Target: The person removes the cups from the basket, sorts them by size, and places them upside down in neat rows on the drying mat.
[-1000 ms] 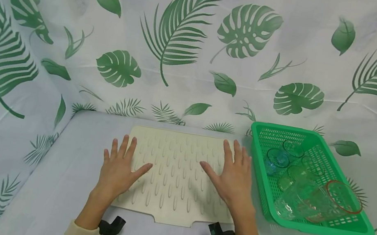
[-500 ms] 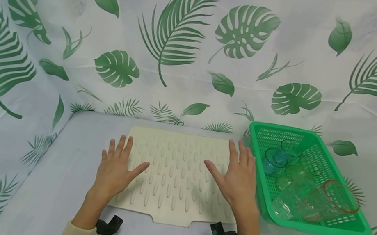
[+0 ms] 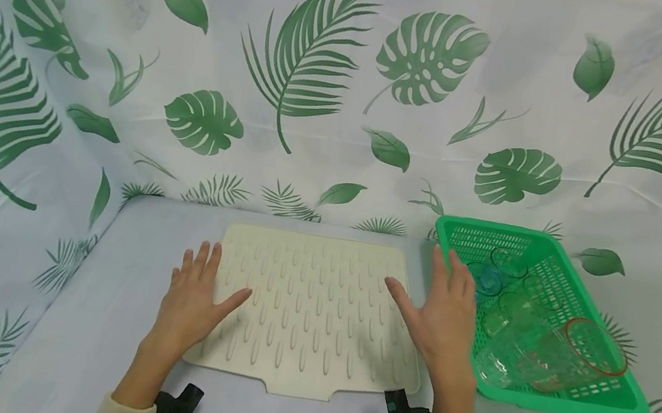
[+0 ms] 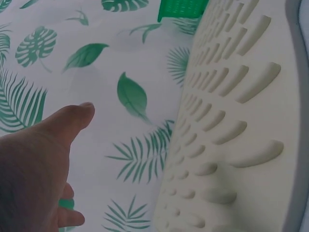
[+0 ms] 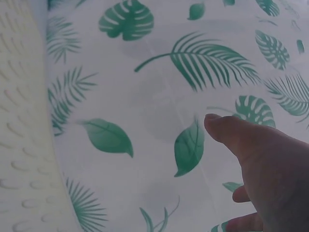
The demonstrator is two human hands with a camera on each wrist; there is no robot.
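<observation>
A cream mat with raised oval bumps [image 3: 314, 306] lies flat on the table between both hands. My left hand [image 3: 188, 303] hovers by its left edge, fingers straight and thumb spread, holding nothing. Over the gap between the mat's right side and a green plastic basket [image 3: 561, 404] is my right hand [image 3: 443, 320], also with straight fingers and nothing held. Its fingertips overlap the basket's left rim in the head view; whether they touch cannot be told. Inside the basket are several clear glasses, among them a tall red-rimmed glass [image 3: 592, 352] lying tilted and a blue-tinted one [image 3: 489, 283] partly hidden.
A white cloth with green leaf prints [image 3: 305, 85] hangs behind and beside the table [image 3: 109, 315]. The basket stands at the table's right side. Each wrist wears a black camera mount [image 3: 180, 402].
My right hand has moved right, from above the mat toward the basket. The left hand has shifted a little left. Mat and basket stay in place.
</observation>
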